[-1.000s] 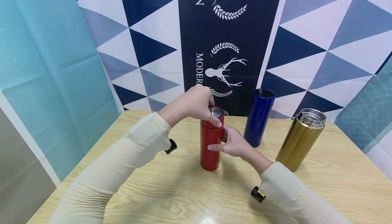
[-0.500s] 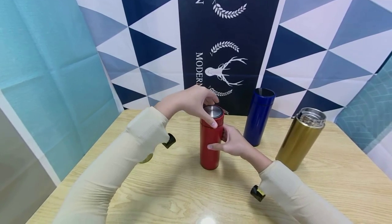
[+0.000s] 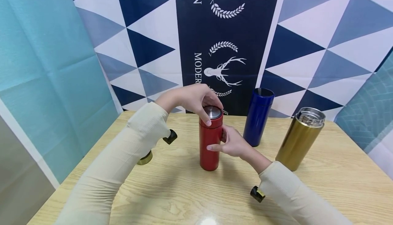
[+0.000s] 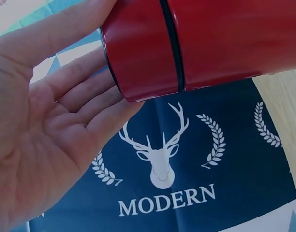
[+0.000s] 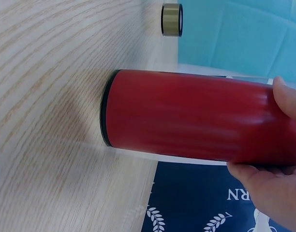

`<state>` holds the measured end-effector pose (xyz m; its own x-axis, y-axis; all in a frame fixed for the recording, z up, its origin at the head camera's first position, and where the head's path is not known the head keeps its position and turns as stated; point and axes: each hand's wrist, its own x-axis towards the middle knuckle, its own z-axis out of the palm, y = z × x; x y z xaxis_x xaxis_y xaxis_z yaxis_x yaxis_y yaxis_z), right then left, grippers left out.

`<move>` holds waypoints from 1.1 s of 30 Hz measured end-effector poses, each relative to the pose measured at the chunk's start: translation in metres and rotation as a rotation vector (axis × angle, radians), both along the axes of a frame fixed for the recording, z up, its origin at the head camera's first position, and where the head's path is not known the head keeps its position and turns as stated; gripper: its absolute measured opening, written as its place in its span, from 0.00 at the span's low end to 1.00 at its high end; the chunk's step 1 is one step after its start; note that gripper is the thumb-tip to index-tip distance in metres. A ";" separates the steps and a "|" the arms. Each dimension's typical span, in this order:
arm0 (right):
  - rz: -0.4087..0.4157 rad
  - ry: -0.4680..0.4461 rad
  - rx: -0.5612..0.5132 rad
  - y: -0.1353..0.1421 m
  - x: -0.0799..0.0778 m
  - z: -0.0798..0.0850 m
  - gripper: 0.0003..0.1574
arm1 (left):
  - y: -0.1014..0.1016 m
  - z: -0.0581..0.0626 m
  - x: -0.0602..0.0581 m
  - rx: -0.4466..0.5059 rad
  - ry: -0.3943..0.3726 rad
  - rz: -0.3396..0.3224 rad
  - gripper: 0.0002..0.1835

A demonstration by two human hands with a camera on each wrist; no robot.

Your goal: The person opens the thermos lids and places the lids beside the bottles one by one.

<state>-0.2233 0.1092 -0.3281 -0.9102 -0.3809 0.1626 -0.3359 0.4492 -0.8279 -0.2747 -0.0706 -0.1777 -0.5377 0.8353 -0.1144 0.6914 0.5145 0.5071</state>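
A red thermos (image 3: 210,146) stands upright at the middle of the table. Its red lid (image 3: 211,120), with a brushed metal top, sits on the body above a thin dark seam. My left hand (image 3: 196,98) comes over from above and holds the lid, thumb on the near left side and fingers round the far side. In the left wrist view the palm stays apart from the lid (image 4: 138,53), with the fingers at its edge. My right hand (image 3: 231,143) grips the thermos body (image 5: 196,116) from the right, thumb across the front.
Right of the thermos stand a blue thermos (image 3: 259,117) without a lid and a gold thermos (image 3: 299,143) with its metal neck bare. A gold lid (image 3: 145,158) lies left on the wooden table (image 3: 172,197), partly behind the left sleeve. A patterned cloth (image 3: 153,30) hangs behind.
My left hand has turned round the lid: the thumb has slid left and the fingers have shifted right along the far side. The gold lid has come out from behind the sleeve.
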 end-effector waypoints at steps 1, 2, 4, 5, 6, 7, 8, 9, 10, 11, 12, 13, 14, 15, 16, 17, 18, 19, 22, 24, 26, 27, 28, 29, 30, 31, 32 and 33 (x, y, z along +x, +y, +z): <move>0.001 0.002 -0.001 0.000 0.000 0.000 0.35 | 0.000 0.000 0.001 -0.002 0.006 0.006 0.29; 0.002 0.005 -0.002 -0.001 0.000 0.000 0.35 | 0.000 0.000 0.001 -0.005 0.015 0.012 0.29; 0.004 0.006 -0.005 -0.001 0.000 0.001 0.35 | 0.000 -0.001 0.002 -0.011 0.040 0.026 0.29; 0.004 0.005 -0.004 -0.001 0.001 0.001 0.35 | 0.000 -0.001 0.003 -0.015 0.058 0.034 0.29; 0.005 0.004 -0.004 -0.001 0.001 0.001 0.35 | 0.000 -0.002 0.004 -0.018 0.076 0.043 0.29; 0.005 0.004 -0.003 -0.001 0.001 0.001 0.35 | 0.000 -0.002 0.005 -0.022 0.097 0.051 0.29; 0.006 0.003 -0.003 -0.001 0.001 0.001 0.35 | 0.000 -0.002 0.006 -0.023 0.118 0.056 0.28; 0.006 0.002 -0.003 -0.001 0.001 0.001 0.35 | 0.000 -0.003 0.006 -0.023 0.139 0.060 0.28; 0.006 0.001 -0.002 0.000 0.001 0.001 0.35 | 0.000 -0.003 0.007 -0.022 0.158 0.064 0.28; 0.007 -0.001 -0.003 0.000 0.001 0.001 0.36 | 0.000 -0.004 0.008 -0.021 0.175 0.067 0.28; 0.010 0.000 -0.004 -0.001 0.001 0.001 0.36 | 0.000 -0.004 0.008 -0.021 0.194 0.070 0.28; 0.012 0.000 -0.005 -0.001 0.001 0.001 0.36 | 0.000 -0.005 0.009 -0.020 0.213 0.072 0.28; 0.012 -0.001 -0.006 -0.001 0.001 0.001 0.36 | 0.000 -0.005 0.009 -0.019 0.230 0.074 0.28; 0.012 -0.002 -0.006 -0.001 0.001 0.001 0.36 | 0.000 -0.006 0.010 -0.018 0.242 0.079 0.28; 0.011 -0.002 -0.006 -0.001 0.001 0.001 0.36 | 0.000 -0.006 0.011 -0.017 0.255 0.082 0.27; 0.010 -0.002 -0.006 -0.001 0.001 0.001 0.36 | 0.000 -0.007 0.012 -0.016 0.267 0.085 0.27; 0.009 -0.002 -0.005 -0.001 0.001 0.001 0.36 | 0.000 -0.007 0.012 -0.016 0.279 0.089 0.27; 0.007 -0.003 -0.003 -0.001 0.001 0.001 0.36 | 0.001 -0.007 0.013 -0.016 0.291 0.093 0.26; 0.004 -0.001 -0.001 -0.001 0.002 0.001 0.36 | 0.002 -0.008 0.014 -0.013 0.318 0.103 0.26; 0.007 0.002 -0.001 -0.001 0.002 0.001 0.36 | 0.002 -0.009 0.014 -0.013 0.338 0.111 0.26; 0.010 0.007 -0.003 -0.001 0.002 0.001 0.36 | 0.002 -0.009 0.015 -0.013 0.354 0.118 0.26; 0.011 0.008 -0.004 -0.001 0.001 0.001 0.36 | 0.002 -0.009 0.015 -0.012 0.361 0.122 0.26; 0.013 0.009 -0.005 -0.001 0.001 0.001 0.36 | 0.003 -0.009 0.015 -0.014 0.368 0.126 0.26; 0.013 0.011 -0.005 -0.001 0.001 0.001 0.36 | 0.003 -0.009 0.015 -0.013 0.371 0.132 0.26; 0.012 0.011 -0.004 -0.001 0.001 0.001 0.36 | 0.003 -0.009 0.015 -0.013 0.376 0.136 0.25; 0.011 0.011 -0.003 -0.001 0.001 0.001 0.36 | 0.003 -0.010 0.015 -0.013 0.379 0.142 0.25; 0.009 0.010 0.000 -0.001 0.001 0.001 0.36 | 0.003 -0.010 0.015 -0.012 0.382 0.148 0.25; 0.007 0.010 0.004 -0.002 0.001 0.001 0.36 | 0.004 -0.010 0.016 -0.011 0.385 0.154 0.24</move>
